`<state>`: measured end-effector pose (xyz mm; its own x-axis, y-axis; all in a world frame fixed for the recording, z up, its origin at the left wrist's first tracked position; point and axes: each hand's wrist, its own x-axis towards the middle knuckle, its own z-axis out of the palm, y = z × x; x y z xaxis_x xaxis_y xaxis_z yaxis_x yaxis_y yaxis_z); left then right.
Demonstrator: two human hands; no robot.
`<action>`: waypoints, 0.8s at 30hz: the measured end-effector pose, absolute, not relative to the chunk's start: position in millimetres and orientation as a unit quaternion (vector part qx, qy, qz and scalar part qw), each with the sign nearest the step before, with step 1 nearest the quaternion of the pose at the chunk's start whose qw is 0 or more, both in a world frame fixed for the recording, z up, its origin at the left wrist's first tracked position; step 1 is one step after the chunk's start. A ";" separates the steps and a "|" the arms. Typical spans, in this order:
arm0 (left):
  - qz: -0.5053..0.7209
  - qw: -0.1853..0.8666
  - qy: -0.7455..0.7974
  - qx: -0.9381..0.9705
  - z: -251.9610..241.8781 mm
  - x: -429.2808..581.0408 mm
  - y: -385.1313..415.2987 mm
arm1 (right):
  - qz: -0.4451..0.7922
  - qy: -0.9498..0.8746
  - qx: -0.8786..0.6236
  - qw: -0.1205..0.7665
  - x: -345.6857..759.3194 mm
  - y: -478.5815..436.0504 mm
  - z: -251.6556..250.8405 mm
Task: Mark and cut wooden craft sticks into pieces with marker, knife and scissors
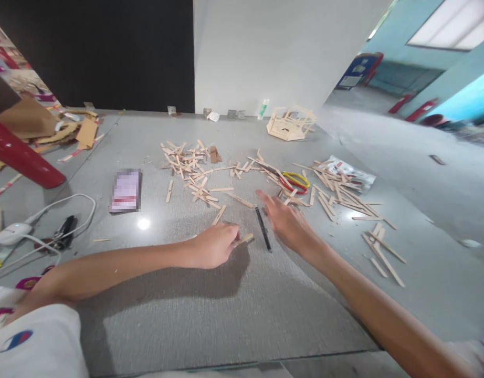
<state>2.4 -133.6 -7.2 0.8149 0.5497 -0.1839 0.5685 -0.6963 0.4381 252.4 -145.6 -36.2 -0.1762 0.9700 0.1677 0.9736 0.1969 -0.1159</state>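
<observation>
Well in from the surface's near edge (230, 365), your left hand (216, 245) is closed, with a short wooden stick (244, 240) pinched at its fingertips; the fingers hide the inner end. A tight or lopsided squeeze could crack so thin a piece, and a slack one could let it drop.

Just beyond its tip lies a black pen (263, 228), between your two hands. Either wrist could knock it rolling if it swings across.

Your right hand (283, 218) is partly open, forefinger stretched towards the far edge. I see nothing in its grasp — though the palm is turned from view — and I cannot tell whether it touches the sticks beneath. Dragging the palm could scatter them.

Past that hand, towards the surface's right side, rests a cutting tool (292, 182) with red and yellow handles, among loose sticks. Its dark blades point towards the far left corner; groping there without looking could nick a finger.

Farther out, a tangled stick pile (185, 160) lies left of centre; pulling one piece could shift its neighbours. Near the far edge stand a light wooden frame (283, 131) and, left of it, a glue tube (263, 108). The frame looks delicate — a careless reach could crush it.
</observation>
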 end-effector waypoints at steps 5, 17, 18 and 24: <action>0.006 0.312 0.311 0.898 -6.5 3.5 -127.2 | -0.008 -0.699 -0.709 0.094 267.0 -128.4 -44.8; 0.007 0.332 0.307 0.892 -6.3 4.6 -143.6 | 0.044 -0.723 -0.608 0.325 284.1 -137.4 -27.8; 0.008 0.346 0.285 0.894 -4.9 4.8 -148.5 | 0.056 -0.692 -0.614 0.377 281.0 -140.9 -25.5; -0.015 0.224 0.140 0.964 -12.4 0.6 -164.3 | 0.309 -0.539 -0.575 0.533 265.0 -152.1 -17.9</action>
